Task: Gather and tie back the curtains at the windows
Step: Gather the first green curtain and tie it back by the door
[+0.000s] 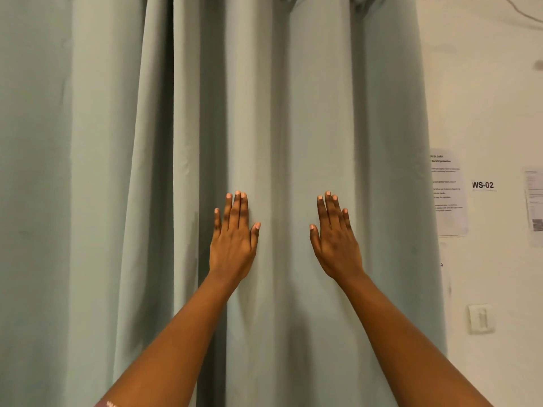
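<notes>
The curtain (293, 113) hung fully drawn before you, filling most of the view. Your left hand (233, 242) and right hand (336, 242) lay flat on it, grip open (holding nothing). Gathering hadn't begun; next, bunch the folds sideways.

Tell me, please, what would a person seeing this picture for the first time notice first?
First the pale green curtain, hanging in long folds over most of the view. At its middle, the left hand and right hand lie flat on the cloth, fingers straight, apart from each other. On the wall at right is a WS-02 label beside printed sheets.
</notes>
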